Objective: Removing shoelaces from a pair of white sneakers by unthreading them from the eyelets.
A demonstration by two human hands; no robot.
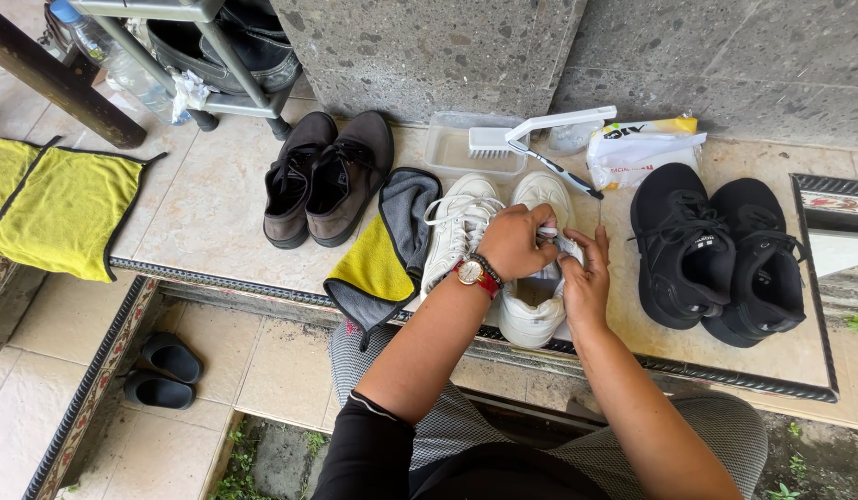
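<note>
A pair of white sneakers stands on the tiled ledge. My left hand (514, 243), with a wristwatch on it, is closed on the laces of the right white sneaker (533, 307). Facing it, my right hand (584, 278) pinches the same laces from the other side. The left white sneaker (457, 231) sits beside them with its laces loose. Which lace end each hand holds is hidden by the fingers.
Brown shoes (327, 176) stand to the left, black sneakers (716, 250) to the right. A yellow-grey cloth (383, 250) hangs over the ledge edge. A clear tray (447, 148), white brush (531, 134), toothbrush (563, 174) and plastic pouch (637, 148) lie by the stone wall. Black sandals (165, 370) sit on the lower floor.
</note>
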